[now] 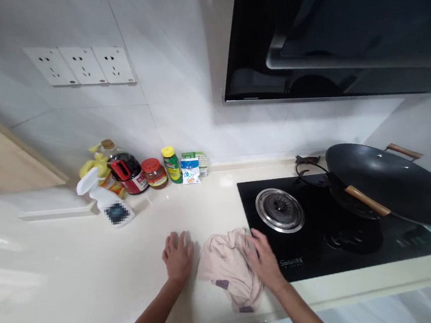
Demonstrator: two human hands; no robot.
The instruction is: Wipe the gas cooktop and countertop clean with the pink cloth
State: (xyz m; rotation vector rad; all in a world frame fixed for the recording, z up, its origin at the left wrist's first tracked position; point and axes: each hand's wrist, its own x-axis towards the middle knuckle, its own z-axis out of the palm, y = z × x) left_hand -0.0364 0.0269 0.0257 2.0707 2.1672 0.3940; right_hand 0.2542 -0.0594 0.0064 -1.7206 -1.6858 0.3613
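A crumpled pale pink cloth (229,267) with dark purple patches lies on the white countertop, its right side reaching the edge of the black hob. My right hand (265,261) is at the cloth's right side, fingers curled over its edge, beside the hob's front left corner. Part of the grip is hidden by the hand itself. To the left of the cloth, my left hand (178,256) rests palm down on the counter with its fingers apart, holding nothing.
Against the wall stand a white spray bottle (107,200), a dark sauce bottle (127,172), a red-lidded jar (154,174), a green yellow-capped container (172,165) and a white-blue packet (190,171). A large wok (388,180) sits tilted on the hob (312,254), under a black range hood (333,33).
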